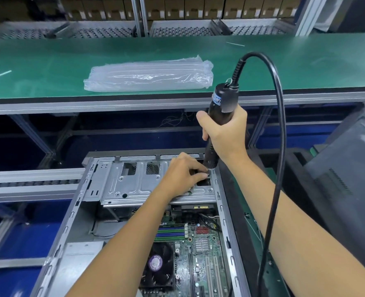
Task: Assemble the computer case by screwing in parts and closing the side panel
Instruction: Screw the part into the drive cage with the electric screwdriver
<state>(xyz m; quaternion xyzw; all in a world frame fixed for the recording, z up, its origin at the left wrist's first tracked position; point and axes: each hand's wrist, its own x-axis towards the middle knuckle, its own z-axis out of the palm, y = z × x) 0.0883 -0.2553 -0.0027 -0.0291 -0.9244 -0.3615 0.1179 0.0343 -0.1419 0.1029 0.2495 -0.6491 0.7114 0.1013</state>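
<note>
**Hands driving a screw at the drive cage**

The right hand [224,130] is wrapping all its fingers round the black barrel of an electric screwdriver [219,116], holding it nearly upright with the tip pointing down into the far right corner of the computer case [121,211]. The left hand [182,171] is reaching forward beneath it, its curled fingertips pinching at something small right beside the screwdriver's tip; whether that is a screw cannot be told. Both forearms are bare and extending up from the bottom of the view.

A thick, glossy black cable [279,129] is looping up out of the tool's top and arcing down along the right arm. Under the left hand the stamped, dull silver drive cage [132,183] is showing ribs and punched slots. Nearer than the hands, a green motherboard [201,243] is lying in the open case, with a black cooling fan [157,264] wearing a purple label.

Beyond the hands, a green matted surface [48,67] is carrying a clear, crinkled plastic air-cushion pack [149,75]. To the right of the hands a dark grey side panel [344,168] is leaning. Aluminium racking is standing behind.
</note>
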